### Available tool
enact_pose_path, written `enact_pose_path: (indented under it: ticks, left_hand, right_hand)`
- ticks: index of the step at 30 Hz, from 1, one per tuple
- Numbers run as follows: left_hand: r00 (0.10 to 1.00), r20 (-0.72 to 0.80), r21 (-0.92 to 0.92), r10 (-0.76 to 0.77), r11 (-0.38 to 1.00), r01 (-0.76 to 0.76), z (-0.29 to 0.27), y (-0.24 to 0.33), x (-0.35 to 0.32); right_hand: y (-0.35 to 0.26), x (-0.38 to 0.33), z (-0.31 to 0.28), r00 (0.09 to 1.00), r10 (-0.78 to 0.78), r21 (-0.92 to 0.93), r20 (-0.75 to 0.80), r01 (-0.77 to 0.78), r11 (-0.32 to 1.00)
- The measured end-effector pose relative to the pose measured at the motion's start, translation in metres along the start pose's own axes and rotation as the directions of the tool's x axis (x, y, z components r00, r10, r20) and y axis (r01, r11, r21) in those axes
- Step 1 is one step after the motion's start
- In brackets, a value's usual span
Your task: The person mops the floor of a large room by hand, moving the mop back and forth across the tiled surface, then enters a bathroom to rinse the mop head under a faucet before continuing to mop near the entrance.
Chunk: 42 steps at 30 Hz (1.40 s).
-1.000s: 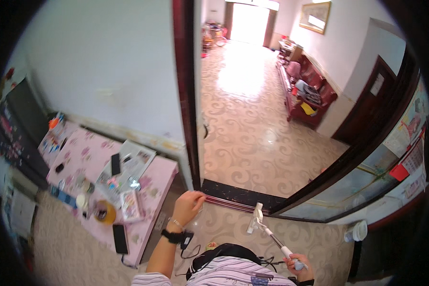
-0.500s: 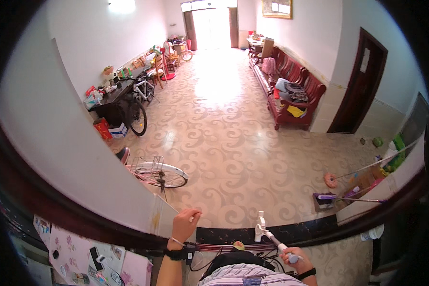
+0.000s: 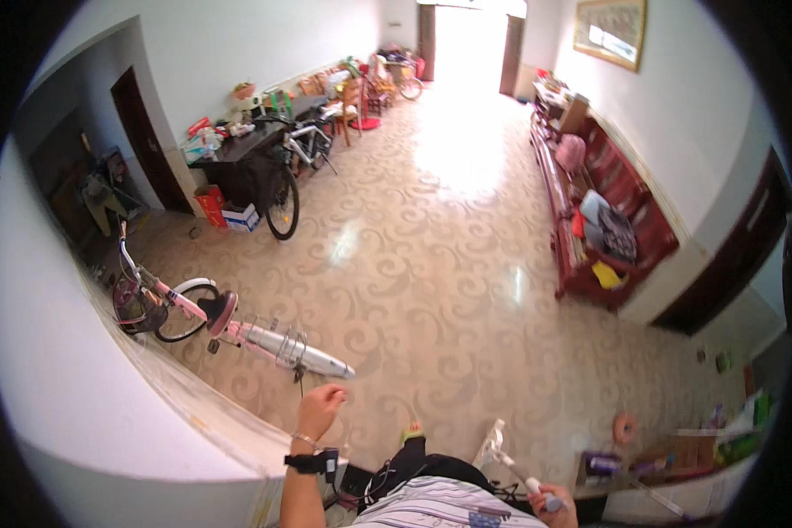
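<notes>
My right hand [image 3: 552, 503] is closed around the handle of a white stick [image 3: 531, 485] with a grey end. A flat, bracket-like white head tops the stick at its far end. Raised in front of me on the left, my left hand [image 3: 321, 409] has its fingers curled in; whatever may be inside is hidden. Just beyond that hand is the rear wheel of a pink bicycle [image 3: 185, 304], with its silvery mudguard and rack toward me. Below my body, one foot [image 3: 411, 431] shows in a yellow-green shoe.
A white wall [image 3: 70, 370] curves close along my left. Farther off, a black bicycle [image 3: 283, 194] stands against a dark table [image 3: 238, 150]. A red wooden sofa [image 3: 629, 211] lines the right wall. Boxes and mops [image 3: 669, 462] lie at lower right, near a pink ring-shaped thing [image 3: 623, 429].
I have moved forward over the dark threshold and turned left. The whole pink bicycle is in view now, and the table at lower left has left it. The stick stays in my right hand.
</notes>
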<state>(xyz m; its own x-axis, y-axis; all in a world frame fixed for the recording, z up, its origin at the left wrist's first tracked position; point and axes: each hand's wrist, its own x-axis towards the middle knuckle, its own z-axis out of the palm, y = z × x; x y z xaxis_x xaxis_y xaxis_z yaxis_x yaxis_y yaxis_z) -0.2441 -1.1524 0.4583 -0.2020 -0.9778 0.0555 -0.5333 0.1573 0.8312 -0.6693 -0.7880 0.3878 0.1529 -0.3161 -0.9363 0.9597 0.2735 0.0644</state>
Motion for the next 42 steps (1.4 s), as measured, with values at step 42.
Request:
enact_pose_path:
  ticks: [42]
  left_hand:
    - [0.900,0.246,0.032,0.360,0.925,-0.378,0.371,0.218,1.126]
  right_hand:
    - [-0.754,0.175,0.755,0.991,-0.055,0.164,0.120,0.035,0.986]
